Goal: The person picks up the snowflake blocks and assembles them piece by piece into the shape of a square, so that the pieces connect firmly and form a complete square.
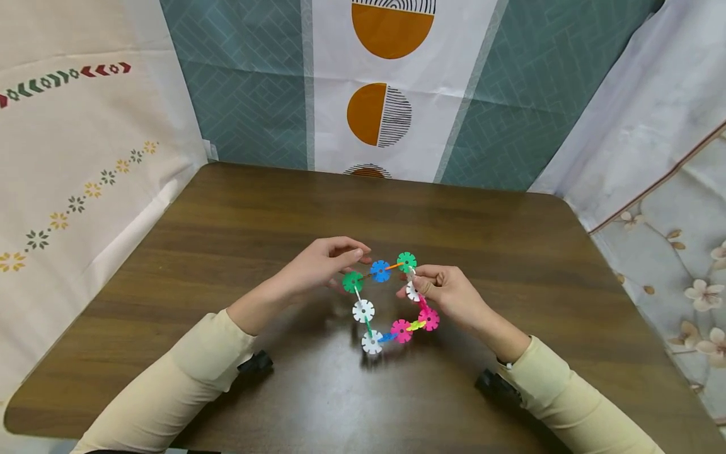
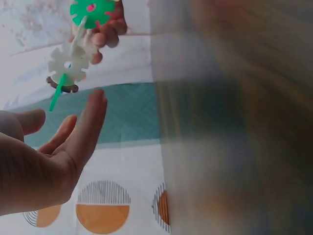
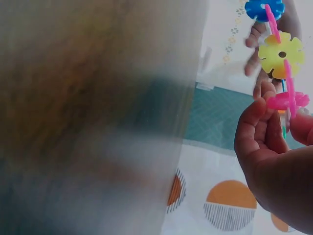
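Note:
Notched plastic flower discs, in green, blue, white, pink, yellow and orange, are joined into a loop between the hands in the head view. My right hand (image 1: 448, 290) pinches the loop at a white disc (image 1: 413, 291) on its right side. Close to the green disc (image 1: 353, 282) at the loop's upper left is my left hand (image 1: 326, 261). The left wrist view shows the left hand's thumb and fingers spread, apart from a white disc (image 2: 68, 64) above them. In the right wrist view, a yellow disc (image 3: 281, 55) hangs above the right fingertips.
The loop is over a brown wooden table (image 1: 255, 221) with rounded corners. Behind it hangs a teal and white cloth (image 1: 249, 88) with orange circles. Patterned white cloths (image 1: 85, 145) flank both sides. Dark bands (image 1: 255, 364) show under the sleeves.

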`<state>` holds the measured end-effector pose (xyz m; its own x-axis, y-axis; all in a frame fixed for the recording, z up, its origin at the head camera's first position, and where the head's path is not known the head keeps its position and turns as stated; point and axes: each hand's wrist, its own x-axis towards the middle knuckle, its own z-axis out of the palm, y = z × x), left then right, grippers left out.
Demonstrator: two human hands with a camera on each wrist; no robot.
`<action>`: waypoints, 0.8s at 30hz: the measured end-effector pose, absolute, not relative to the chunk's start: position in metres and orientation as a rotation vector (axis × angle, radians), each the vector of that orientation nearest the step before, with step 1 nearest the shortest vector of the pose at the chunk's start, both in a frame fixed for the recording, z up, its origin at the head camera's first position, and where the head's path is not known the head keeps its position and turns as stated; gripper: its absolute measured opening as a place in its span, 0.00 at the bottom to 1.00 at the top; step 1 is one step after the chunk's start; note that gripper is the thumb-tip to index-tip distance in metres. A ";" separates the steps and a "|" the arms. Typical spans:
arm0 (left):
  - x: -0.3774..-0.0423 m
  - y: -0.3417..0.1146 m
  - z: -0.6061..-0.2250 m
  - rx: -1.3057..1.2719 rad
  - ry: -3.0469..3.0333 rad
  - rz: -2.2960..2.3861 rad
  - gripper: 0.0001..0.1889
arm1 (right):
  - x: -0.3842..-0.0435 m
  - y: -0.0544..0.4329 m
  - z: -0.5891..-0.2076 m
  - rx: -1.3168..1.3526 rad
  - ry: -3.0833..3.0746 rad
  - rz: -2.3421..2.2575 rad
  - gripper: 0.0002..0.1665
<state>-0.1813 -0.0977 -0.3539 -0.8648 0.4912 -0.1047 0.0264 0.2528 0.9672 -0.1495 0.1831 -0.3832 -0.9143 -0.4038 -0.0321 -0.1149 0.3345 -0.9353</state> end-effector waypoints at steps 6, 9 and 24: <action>-0.176 -0.108 -0.363 0.383 2.082 1.691 0.19 | -0.155 0.185 -0.383 -0.368 2.307 -1.710 0.18; -0.174 -0.108 -0.366 0.329 2.058 1.711 0.19 | -0.158 0.184 -0.383 -0.280 2.302 -1.770 0.20; -0.176 -0.087 -0.372 0.225 2.118 1.742 0.09 | -0.168 0.175 -0.385 -0.122 2.143 -1.958 0.24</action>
<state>-0.1760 -0.0872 -0.3722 -0.9119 0.3621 -0.1930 -0.1195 0.2156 0.9691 -0.1675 0.1753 -0.3854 -0.9689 -0.2185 -0.1164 0.0963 0.1006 -0.9903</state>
